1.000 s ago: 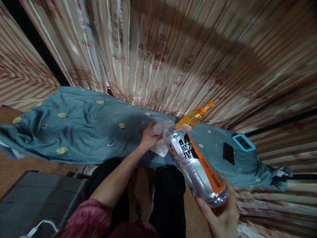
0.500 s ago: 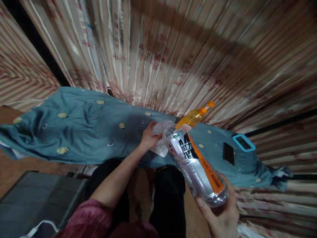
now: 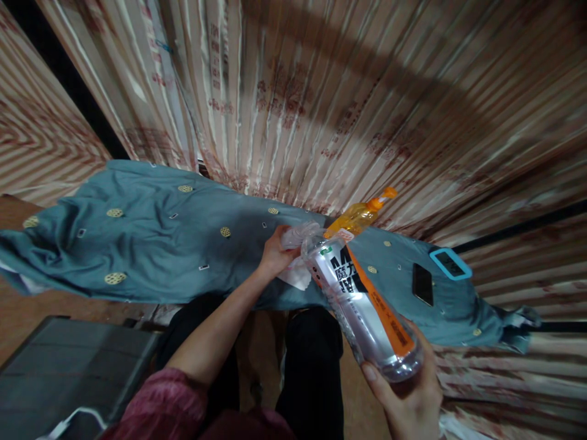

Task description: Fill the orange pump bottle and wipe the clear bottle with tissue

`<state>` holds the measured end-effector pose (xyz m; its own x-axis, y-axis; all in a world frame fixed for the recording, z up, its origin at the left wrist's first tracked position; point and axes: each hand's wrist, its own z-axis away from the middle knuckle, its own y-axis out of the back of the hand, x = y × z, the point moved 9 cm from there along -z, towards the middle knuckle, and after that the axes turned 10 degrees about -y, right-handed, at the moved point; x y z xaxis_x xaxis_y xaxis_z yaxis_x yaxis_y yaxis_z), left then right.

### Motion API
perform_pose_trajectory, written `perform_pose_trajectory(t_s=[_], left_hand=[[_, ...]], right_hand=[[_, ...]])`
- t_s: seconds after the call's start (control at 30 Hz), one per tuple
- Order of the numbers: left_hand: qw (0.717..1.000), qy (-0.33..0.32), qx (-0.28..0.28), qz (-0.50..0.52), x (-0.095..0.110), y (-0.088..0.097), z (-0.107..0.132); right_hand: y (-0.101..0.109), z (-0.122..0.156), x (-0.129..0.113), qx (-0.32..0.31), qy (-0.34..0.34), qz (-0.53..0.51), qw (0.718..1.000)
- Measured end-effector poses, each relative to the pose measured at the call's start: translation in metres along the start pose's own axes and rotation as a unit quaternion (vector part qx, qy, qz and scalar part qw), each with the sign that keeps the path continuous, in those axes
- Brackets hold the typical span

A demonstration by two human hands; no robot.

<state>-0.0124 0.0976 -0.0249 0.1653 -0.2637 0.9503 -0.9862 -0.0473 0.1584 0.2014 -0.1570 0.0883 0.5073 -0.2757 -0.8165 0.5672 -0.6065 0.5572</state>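
Cradling the near end of the clear bottle [image 3: 355,299] in my right hand [image 3: 410,397], I have it tilted across the green-blue cloth's [image 3: 156,244] near edge; my left hand [image 3: 274,253] grips clear plastic [image 3: 300,235] by its far end, whether attached I can't tell.

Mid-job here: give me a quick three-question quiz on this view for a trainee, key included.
1. Which hand holds the base of the silver-and-orange labelled plastic bottle?
2. True or false: the smartphone lies on the patterned cloth, near the blue-framed digital display.
3. Fill in: the yellow pump bottle has an ____ pump top.

Key: 1. The right hand. 2. True. 3. Orange.
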Motion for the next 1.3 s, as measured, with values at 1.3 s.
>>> perform_pose_trajectory(t_s=[1.3], left_hand=[[1.0, -0.003, -0.001, 0.003, 0.0004, -0.0007, -0.0001]], right_hand=[[0.0016, -0.0013, -0.0003, 0.001, -0.004, 0.012, 1.0]])
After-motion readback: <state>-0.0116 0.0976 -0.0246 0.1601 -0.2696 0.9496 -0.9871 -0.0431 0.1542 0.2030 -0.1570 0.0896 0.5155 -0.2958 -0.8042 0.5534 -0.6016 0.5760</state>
